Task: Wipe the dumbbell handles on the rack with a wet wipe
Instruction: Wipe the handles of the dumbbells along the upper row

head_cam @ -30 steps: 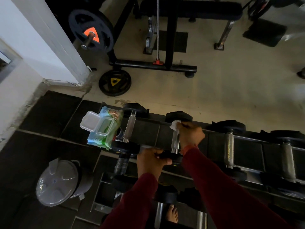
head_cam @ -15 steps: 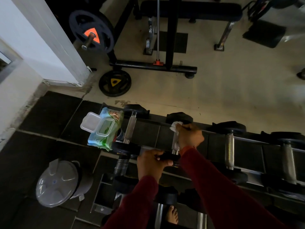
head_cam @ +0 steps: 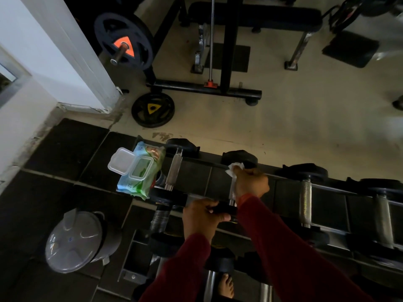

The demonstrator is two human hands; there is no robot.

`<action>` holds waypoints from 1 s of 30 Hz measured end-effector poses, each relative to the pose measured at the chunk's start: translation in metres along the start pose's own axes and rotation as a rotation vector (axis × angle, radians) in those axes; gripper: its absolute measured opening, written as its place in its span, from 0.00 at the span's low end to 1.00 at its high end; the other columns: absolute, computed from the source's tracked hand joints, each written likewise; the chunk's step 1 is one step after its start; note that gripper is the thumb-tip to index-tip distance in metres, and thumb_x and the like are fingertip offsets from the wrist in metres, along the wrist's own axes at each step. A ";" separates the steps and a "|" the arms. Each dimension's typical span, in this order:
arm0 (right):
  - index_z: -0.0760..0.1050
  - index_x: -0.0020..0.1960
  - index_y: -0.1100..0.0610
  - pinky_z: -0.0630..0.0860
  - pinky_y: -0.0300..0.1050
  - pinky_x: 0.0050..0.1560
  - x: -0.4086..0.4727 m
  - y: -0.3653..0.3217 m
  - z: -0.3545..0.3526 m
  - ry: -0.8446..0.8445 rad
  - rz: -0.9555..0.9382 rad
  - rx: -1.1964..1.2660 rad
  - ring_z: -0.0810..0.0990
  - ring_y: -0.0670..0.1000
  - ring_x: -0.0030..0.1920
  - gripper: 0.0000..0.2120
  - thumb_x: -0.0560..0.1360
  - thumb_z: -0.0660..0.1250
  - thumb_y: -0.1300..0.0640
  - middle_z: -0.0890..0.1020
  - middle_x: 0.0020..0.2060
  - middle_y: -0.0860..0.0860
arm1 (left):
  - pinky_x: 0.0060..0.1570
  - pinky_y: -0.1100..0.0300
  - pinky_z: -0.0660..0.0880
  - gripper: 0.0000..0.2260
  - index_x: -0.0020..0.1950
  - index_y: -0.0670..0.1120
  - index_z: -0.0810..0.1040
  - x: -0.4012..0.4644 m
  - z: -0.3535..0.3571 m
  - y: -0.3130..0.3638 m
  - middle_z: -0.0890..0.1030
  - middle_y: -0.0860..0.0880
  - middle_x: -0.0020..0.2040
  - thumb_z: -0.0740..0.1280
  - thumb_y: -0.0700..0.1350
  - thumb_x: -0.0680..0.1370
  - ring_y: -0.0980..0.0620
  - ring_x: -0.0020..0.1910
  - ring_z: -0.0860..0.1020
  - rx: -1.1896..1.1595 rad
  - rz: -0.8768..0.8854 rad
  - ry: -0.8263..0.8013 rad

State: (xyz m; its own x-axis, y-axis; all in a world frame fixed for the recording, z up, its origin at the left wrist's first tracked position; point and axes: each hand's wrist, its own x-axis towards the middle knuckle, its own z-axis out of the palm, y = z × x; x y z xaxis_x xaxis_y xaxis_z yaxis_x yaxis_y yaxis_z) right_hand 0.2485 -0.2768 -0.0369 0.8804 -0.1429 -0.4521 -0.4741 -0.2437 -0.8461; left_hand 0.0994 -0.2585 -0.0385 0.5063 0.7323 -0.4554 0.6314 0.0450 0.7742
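Right hand: the right hand [head_cam: 250,182] is closed around the knurled metal dumbbell handle [head_cam: 233,192], pressing a crumpled white wet wipe [head_cam: 233,170] against its far end.
Left hand: the left hand [head_cam: 201,216] is clamped on the near black weight head [head_cam: 224,209] of the same dumbbell.
Rack: the dark tiered dumbbell rack [head_cam: 327,192] carries this dumbbell on its top tier, second from the left end.
Wipes pack: a green and blue wet wipe pack [head_cam: 141,171] with its clear lid open lies on the rack's left end.
Bin: a grey round lidded bin [head_cam: 74,240] stands on the floor, left of the rack.
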 end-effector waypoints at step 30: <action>0.84 0.42 0.53 0.83 0.45 0.48 0.008 0.029 -0.061 -0.357 0.040 -0.409 0.85 0.46 0.42 0.03 0.73 0.75 0.55 0.86 0.38 0.47 | 0.54 0.56 0.81 0.20 0.47 0.56 0.84 0.004 -0.001 0.001 0.85 0.58 0.44 0.85 0.44 0.59 0.62 0.45 0.82 -0.013 -0.027 -0.009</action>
State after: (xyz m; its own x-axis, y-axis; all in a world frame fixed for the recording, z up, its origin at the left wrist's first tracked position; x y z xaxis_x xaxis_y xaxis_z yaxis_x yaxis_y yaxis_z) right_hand 0.2412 -0.3433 -0.0482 0.7769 0.1578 -0.6095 -0.4099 -0.6081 -0.6799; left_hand 0.1011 -0.2547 -0.0391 0.4942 0.7247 -0.4801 0.6370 0.0739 0.7673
